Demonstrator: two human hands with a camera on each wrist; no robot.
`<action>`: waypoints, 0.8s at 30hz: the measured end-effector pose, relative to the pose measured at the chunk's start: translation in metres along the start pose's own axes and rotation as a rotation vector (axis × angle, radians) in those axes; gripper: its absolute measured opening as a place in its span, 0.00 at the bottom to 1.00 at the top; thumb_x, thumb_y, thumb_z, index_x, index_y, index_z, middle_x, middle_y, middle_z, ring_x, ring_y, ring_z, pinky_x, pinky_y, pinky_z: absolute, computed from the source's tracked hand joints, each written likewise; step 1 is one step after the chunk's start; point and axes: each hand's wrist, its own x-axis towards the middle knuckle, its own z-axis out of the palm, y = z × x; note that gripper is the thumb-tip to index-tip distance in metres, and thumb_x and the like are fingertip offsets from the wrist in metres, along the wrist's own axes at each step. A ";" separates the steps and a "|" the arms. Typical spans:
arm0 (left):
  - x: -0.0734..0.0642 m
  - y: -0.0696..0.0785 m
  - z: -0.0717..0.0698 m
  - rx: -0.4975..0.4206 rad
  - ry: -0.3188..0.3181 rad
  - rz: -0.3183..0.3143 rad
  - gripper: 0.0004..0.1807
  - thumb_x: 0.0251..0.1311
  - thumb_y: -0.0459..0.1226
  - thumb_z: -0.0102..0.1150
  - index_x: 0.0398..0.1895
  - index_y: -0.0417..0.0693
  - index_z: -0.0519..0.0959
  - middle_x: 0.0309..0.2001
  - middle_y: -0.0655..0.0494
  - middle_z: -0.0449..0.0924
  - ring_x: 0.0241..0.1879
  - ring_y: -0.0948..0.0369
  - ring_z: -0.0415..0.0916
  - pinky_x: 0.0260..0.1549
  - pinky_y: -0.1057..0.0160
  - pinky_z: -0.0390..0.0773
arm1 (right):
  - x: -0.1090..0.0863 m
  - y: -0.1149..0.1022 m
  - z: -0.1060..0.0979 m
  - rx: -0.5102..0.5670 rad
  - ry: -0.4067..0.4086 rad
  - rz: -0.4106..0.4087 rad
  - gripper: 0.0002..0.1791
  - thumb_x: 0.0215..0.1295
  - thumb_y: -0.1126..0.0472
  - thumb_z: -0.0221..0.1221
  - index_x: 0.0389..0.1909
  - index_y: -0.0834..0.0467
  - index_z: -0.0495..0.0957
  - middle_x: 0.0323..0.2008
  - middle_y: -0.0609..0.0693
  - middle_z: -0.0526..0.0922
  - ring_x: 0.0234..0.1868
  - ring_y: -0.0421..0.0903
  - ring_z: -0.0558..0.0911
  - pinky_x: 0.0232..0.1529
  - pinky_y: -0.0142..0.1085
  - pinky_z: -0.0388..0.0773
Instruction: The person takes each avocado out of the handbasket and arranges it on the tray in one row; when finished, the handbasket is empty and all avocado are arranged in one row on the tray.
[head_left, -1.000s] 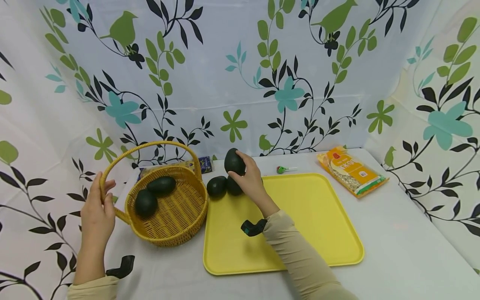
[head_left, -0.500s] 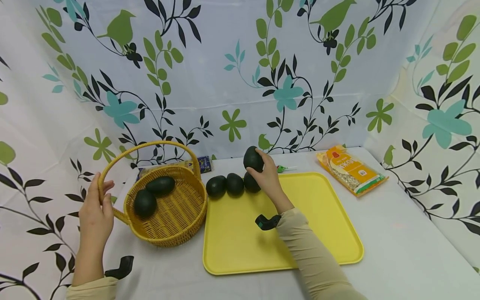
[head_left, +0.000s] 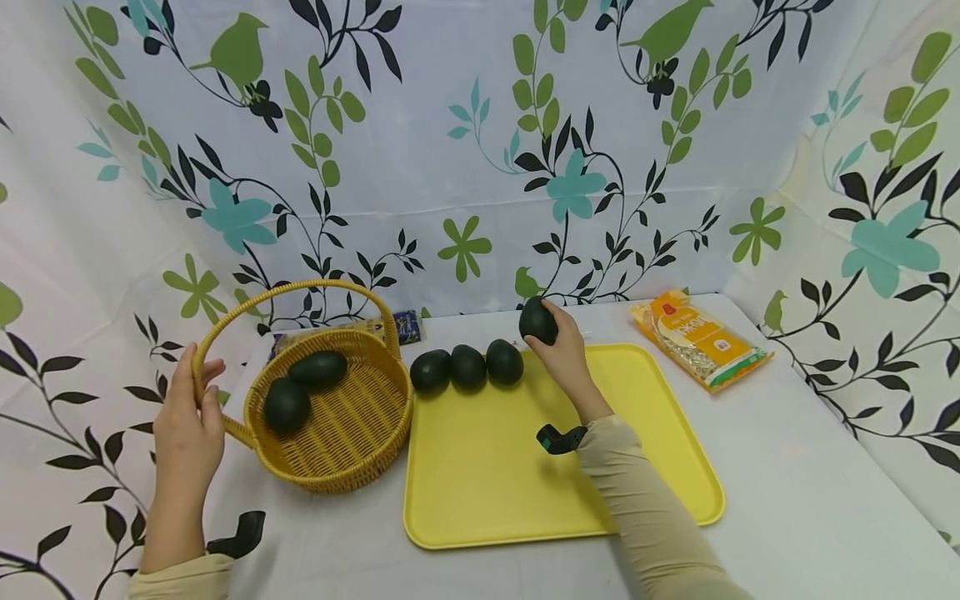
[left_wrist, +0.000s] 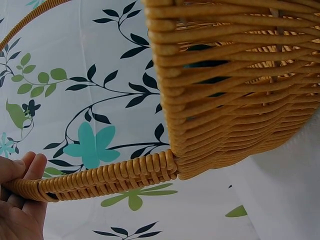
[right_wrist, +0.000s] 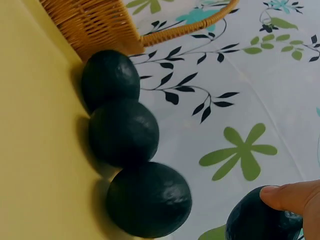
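My left hand (head_left: 187, 425) holds the handle (head_left: 315, 284) of a yellow wicker basket (head_left: 356, 429) at its left side; the left wrist view shows fingers (left_wrist: 35, 167) around the wrapped handle. Inside the basket lie two dark green avocados (head_left: 318, 370). Between thumb and fingers, my right hand (head_left: 566, 354) grips another avocado (head_left: 537, 322), above the far edge of a yellow tray (head_left: 525, 467). Three more avocados (head_left: 468, 367) sit in a touching row along the tray's far left edge; the right wrist view shows this row (right_wrist: 124, 132) too.
An orange bag of grain-like food (head_left: 701, 342) lies right of the tray at the back. Behind the basket is a blue and gold packet (head_left: 408, 327), partly hidden. A patterned cloth (head_left: 465, 167) hangs behind the white table (head_left: 787, 467).
My right hand has moved right along the tray's far edge with the avocado, uncovering the third one of the row. My left hand has stayed on the basket handle.
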 end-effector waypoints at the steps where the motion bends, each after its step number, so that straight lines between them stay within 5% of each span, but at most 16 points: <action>1: 0.000 0.000 0.000 -0.001 -0.001 -0.001 0.34 0.68 0.30 0.41 0.73 0.63 0.50 0.58 0.41 0.74 0.56 0.38 0.70 0.54 0.36 0.68 | 0.000 0.003 0.000 -0.005 -0.003 0.005 0.37 0.60 0.59 0.62 0.69 0.54 0.60 0.68 0.60 0.61 0.69 0.59 0.62 0.67 0.57 0.62; 24: 0.000 0.002 0.000 -0.008 0.006 0.002 0.34 0.68 0.29 0.41 0.74 0.63 0.50 0.58 0.40 0.74 0.55 0.38 0.70 0.54 0.36 0.68 | -0.011 0.046 0.017 -0.054 -0.085 0.122 0.37 0.55 0.64 0.64 0.67 0.58 0.62 0.68 0.62 0.61 0.68 0.62 0.62 0.66 0.59 0.62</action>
